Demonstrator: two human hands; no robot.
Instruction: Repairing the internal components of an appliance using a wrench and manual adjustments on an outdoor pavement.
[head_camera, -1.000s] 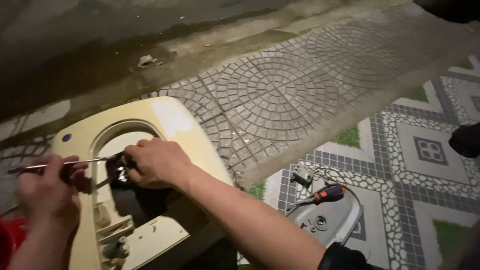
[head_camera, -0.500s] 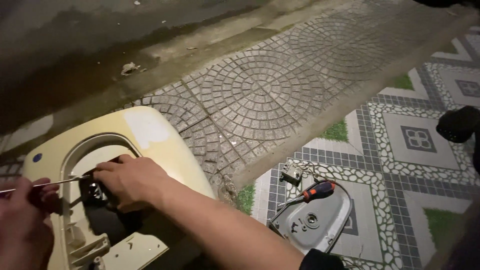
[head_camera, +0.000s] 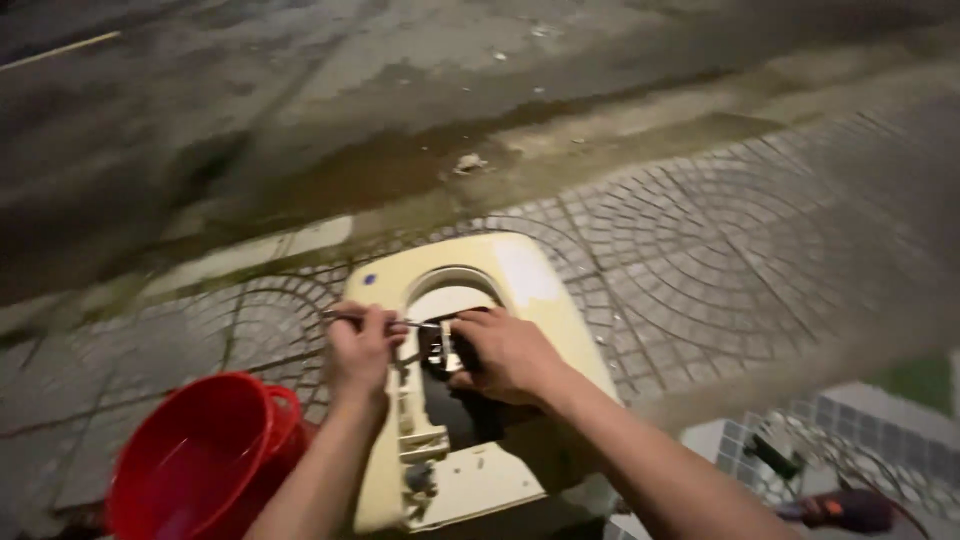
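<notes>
A cream-yellow plastic appliance housing (head_camera: 520, 290) lies on the cobbled pavement (head_camera: 720, 270), its far end rounded and its near end reaching toward the lower edge of the view. A large rounded opening is cut into its far half, and a long slot runs from there toward the near end, dark inside. A small round blue sticker (head_camera: 369, 280) sits on the housing's far left corner; a paler rectangular patch (head_camera: 522, 272) marks the far right corner.

The left hand (head_camera: 362, 350) rests over the left rim of the opening, fingers curled and pinching a thin metal tool, probably a screwdriver (head_camera: 350, 317), whose shaft lies across toward the middle of the opening. The right hand (head_camera: 505, 352) is closed around a small dark part with metal bits (head_camera: 440, 350) set inside the opening, just right of the tool's tip; the two hands are close together but not touching.

A red plastic bucket (head_camera: 195, 460) stands on the pavement just beside the housing's near left side. At the lower right corner, on patterned blue-and-white tiles (head_camera: 860, 415), lies a red-handled tool (head_camera: 835, 508), blurred, near a tangle of white wire (head_camera: 800, 440). Beyond the cobbles a stained concrete kerb and a dark road (head_camera: 300, 90) run across the top.
</notes>
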